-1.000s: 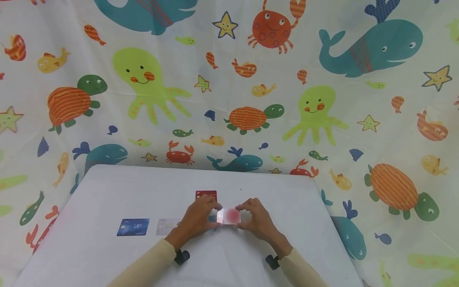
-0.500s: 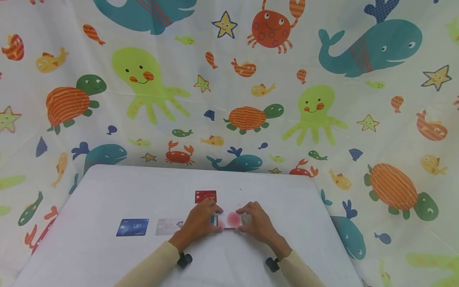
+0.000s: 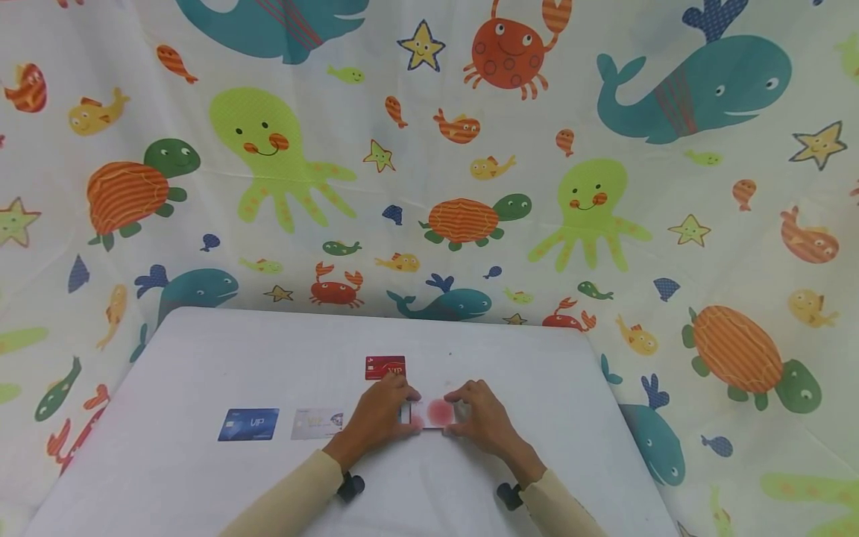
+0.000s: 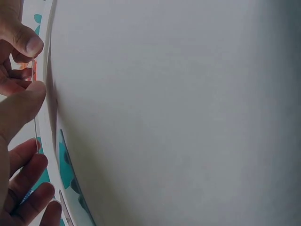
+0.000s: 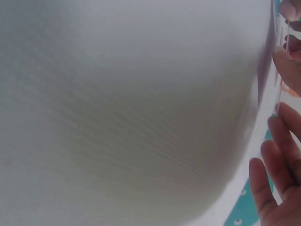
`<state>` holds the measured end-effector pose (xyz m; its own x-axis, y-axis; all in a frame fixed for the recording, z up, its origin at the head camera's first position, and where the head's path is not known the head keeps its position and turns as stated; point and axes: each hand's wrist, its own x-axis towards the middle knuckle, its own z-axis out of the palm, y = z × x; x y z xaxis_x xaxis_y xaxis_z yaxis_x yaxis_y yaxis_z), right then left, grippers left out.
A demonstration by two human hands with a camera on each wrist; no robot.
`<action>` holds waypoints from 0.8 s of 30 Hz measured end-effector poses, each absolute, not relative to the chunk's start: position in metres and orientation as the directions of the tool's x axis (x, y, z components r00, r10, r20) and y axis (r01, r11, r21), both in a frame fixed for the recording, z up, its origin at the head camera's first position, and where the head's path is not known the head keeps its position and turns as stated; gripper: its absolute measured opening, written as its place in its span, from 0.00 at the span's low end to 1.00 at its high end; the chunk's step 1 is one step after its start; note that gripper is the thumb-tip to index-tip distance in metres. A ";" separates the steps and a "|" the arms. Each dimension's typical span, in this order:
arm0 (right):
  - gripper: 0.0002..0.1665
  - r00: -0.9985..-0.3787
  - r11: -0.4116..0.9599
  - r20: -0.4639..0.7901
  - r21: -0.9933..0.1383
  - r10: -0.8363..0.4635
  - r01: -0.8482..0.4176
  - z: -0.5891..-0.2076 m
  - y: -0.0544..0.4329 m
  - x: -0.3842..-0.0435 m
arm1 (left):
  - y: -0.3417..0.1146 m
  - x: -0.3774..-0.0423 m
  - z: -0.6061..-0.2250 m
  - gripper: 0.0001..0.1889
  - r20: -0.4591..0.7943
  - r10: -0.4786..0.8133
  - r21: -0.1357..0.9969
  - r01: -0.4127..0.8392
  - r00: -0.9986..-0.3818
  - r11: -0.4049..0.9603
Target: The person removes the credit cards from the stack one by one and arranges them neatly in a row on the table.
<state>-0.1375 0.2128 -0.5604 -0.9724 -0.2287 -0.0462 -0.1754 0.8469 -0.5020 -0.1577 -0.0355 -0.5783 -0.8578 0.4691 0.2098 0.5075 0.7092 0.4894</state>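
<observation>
A pale, shiny card with a pink round patch (image 3: 440, 412) is held between my two hands. My left hand (image 3: 373, 415) pinches its left end between thumb and fingers. On the other end, my right hand (image 3: 485, 416) has the same kind of pinch. Both wrist views show the card edge-on as a thin line, off the table. A teal-and-white card (image 4: 70, 174) lies on the table below my left hand, mostly covered by that hand in the head view.
On the white table (image 3: 268, 343), a red VIP card (image 3: 385, 366) lies just beyond my left hand. A blue VIP card (image 3: 248, 424) and a pale grey card (image 3: 315, 423) lie to the left. Behind the table hangs a sea-animal curtain (image 3: 429, 149).
Both hands have come slightly nearer and to the right with the pink-patched card. Its glare has faded, and more of the red card shows past the left hand.
</observation>
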 end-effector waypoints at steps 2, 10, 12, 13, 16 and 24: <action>0.29 -0.972 0.848 -0.048 -0.501 -0.228 -0.174 -0.560 0.213 -0.138 | -0.035 -0.158 -0.579 0.27 0.202 0.467 0.489 0.502 -0.861 0.713; 0.29 -0.973 0.858 -0.051 -0.483 -0.227 -0.175 -0.560 0.212 -0.139 | -0.033 -0.158 -0.580 0.27 0.187 0.458 0.493 0.486 -0.869 0.721; 0.29 -0.973 0.855 -0.056 -0.491 -0.224 -0.169 -0.561 0.213 -0.139 | -0.032 -0.158 -0.580 0.28 0.188 0.458 0.488 0.488 -0.869 0.724; 0.29 -0.973 0.853 -0.058 -0.495 -0.223 -0.166 -0.562 0.213 -0.139 | -0.032 -0.158 -0.581 0.28 0.191 0.459 0.484 0.490 -0.868 0.725; 0.29 -0.973 0.851 -0.067 -0.501 -0.220 -0.158 -0.563 0.213 -0.139 | -0.031 -0.159 -0.582 0.27 0.197 0.462 0.475 0.496 -0.865 0.726; 0.29 -0.974 0.847 -0.064 -0.509 -0.217 -0.155 -0.564 0.211 -0.140 | -0.031 -0.160 -0.586 0.28 0.204 0.463 0.466 0.501 -0.863 0.729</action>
<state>-0.1396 0.2112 -0.5643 -0.9741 -0.2166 -0.0644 -0.1547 0.8468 -0.5089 -0.1600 -0.0305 -0.5855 -0.8629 0.4626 0.2035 0.5009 0.7292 0.4663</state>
